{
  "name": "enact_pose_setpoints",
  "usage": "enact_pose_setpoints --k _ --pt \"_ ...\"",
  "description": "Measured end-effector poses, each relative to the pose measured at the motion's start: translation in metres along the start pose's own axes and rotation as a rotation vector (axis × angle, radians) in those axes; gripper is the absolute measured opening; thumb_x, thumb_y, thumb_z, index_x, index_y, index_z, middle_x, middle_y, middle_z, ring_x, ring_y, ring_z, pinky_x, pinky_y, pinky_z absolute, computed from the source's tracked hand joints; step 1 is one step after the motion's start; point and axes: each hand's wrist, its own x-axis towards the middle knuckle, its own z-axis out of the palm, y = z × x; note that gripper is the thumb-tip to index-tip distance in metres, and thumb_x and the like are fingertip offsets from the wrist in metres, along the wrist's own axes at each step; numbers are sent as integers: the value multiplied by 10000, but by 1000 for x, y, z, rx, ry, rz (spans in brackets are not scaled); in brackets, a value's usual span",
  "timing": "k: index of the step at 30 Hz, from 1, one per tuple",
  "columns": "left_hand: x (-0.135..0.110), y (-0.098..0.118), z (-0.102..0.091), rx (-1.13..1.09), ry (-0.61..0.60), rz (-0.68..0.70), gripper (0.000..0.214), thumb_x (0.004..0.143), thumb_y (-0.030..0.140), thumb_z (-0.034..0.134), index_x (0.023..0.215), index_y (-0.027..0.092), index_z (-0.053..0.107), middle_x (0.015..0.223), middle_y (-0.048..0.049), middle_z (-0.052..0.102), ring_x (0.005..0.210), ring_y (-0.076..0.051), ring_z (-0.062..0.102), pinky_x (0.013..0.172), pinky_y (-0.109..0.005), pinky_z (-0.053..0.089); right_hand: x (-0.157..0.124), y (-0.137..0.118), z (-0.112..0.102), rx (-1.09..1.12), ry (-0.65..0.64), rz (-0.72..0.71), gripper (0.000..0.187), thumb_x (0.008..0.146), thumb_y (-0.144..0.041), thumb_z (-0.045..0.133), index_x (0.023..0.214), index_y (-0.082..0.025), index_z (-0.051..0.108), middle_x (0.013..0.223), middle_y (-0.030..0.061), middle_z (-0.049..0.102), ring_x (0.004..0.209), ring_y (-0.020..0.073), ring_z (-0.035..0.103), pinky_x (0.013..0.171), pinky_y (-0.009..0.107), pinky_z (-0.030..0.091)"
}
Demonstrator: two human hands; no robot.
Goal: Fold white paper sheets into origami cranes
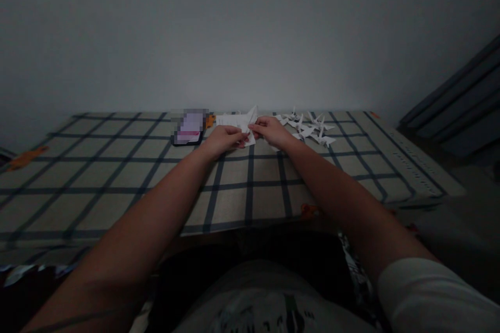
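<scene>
A folded piece of white paper (253,115) with a pointed top is held between my two hands over the table's far middle. My left hand (225,138) pinches its lower left part, fingers closed. On the other side, my right hand (269,130) grips the paper's right edge between thumb and fingers. Just right of that hand lies a cluster of several folded white paper cranes (307,130). Behind my left hand lies flat white paper (224,119), partly covered by the folded piece and my fingers.
A phone (190,127) with a blurred-out screen lies left of my hands. Beneath everything is a checked tablecloth (156,171) with orange patterns. The table's far edge meets a plain wall (242,31). Grey curtain-like folds (461,88) hang at the right.
</scene>
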Motion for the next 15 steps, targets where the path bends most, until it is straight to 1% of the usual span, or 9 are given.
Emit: enact_pose_setpoints --k 3,5,9,12,15 --pt "1 0 -3 19 -42 -11 250 683 351 837 793 130 792 703 -78 740 628 -136 671 567 -194 505 0 0 -2 -16 -8 -10 247 844 -332 689 692 -154 610 615 -2 621 582 112 545 596 246 412" --pt "1 2 -3 -10 -64 -43 239 665 327 858 784 131 788 745 -83 754 655 -142 682 601 -208 529 1 0 -2 -14 -17 -19 241 837 -330 693 695 -150 618 614 0 621 584 112 548 591 245 410" --pt "-1 8 -1 -98 -67 -119 196 643 242 880 739 119 762 800 -99 766 693 -146 696 681 -236 568 2 3 -2 4 -38 -3 198 838 -311 688 729 -152 641 638 4 631 610 118 562 604 245 429" --pt "-4 11 -2 -100 -86 -157 184 643 221 878 725 114 753 804 -104 767 690 -137 692 663 -216 564 3 5 -2 17 -57 4 182 833 -305 691 741 -153 652 657 10 639 622 121 569 606 245 434" --pt "-5 13 -4 -86 -123 -161 198 638 237 885 737 122 758 820 -103 770 693 -137 691 640 -211 560 4 7 -2 29 -59 -3 209 819 -333 706 735 -151 650 657 12 637 620 122 572 606 248 434"
